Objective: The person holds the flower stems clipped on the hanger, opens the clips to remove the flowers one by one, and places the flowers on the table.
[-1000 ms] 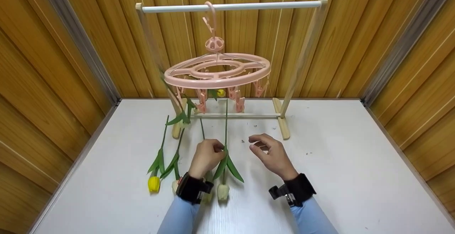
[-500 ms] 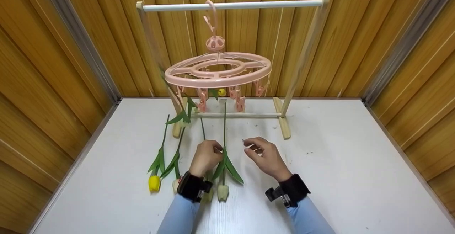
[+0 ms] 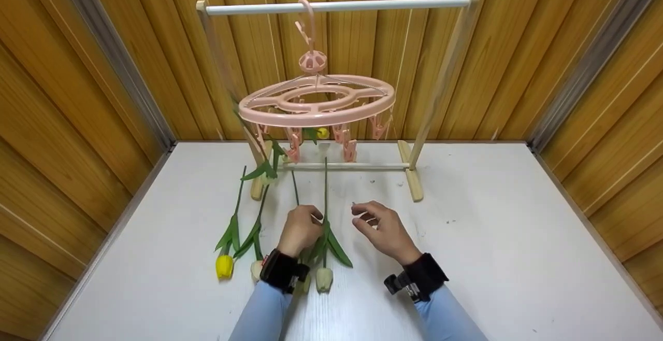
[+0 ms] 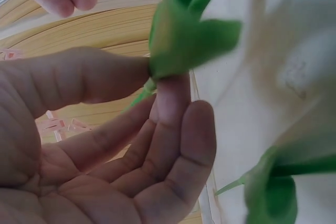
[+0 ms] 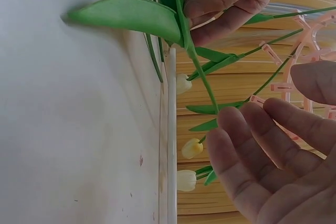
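My left hand (image 3: pixel 302 228) pinches a white tulip (image 3: pixel 324 280) between thumb and fingers, where the leaves (image 4: pixel 184 40) join the stem. The bloom points toward me and the bare stem (image 3: pixel 326 185) points to the rack. To the right, my right hand (image 3: pixel 384 229) holds nothing, its fingers loosely bent and the thumb apart. Above and beyond both hands hangs a pink round clip hanger (image 3: pixel 311 119), with several clips (image 3: pixel 349 151) dangling below its ring. In the right wrist view, some of the clips hold the stems of other tulips (image 5: pixel 192 148).
A yellow tulip (image 3: pixel 224 267) and a pale tulip (image 3: pixel 256 270) lie left of my left hand. Another stem (image 3: pixel 295 188) shows behind that hand. The hanger hooks over a white bar (image 3: pixel 388 5) on a wooden stand (image 3: pixel 413 185) at the table's (image 3: pixel 507 237) back.
My right hand has moved left, closer to the held tulip's stem. The tulip has shifted slightly left and its stem tip appears lower, still in my left hand.
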Demonstrator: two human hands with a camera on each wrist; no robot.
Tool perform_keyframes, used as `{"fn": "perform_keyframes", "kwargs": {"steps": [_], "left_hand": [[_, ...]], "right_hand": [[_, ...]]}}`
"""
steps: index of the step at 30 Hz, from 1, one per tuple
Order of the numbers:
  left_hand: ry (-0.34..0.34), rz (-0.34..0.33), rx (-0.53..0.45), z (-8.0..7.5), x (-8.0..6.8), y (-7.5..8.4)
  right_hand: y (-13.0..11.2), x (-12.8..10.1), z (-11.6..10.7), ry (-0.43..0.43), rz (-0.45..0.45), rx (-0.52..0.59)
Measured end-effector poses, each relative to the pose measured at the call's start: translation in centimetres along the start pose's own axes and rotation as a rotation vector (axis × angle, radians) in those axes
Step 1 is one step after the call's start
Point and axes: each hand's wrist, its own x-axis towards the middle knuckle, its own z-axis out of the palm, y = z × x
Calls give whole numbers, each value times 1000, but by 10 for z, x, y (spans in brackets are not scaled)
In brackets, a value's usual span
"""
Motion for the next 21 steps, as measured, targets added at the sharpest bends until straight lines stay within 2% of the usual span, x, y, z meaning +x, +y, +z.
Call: {"fn": "perform_keyframes", "kwargs": {"steps": [5, 14, 21], "left_hand": [[4, -8, 2, 1, 2, 0], [-3, -41, 17, 2, 4, -1], [-29, -79, 22, 3, 5, -3]], "right_hand": [[2, 0, 2, -31, 3, -11], [5, -2, 5, -175, 38, -11], [4, -2, 6, -189, 31, 2]]}}
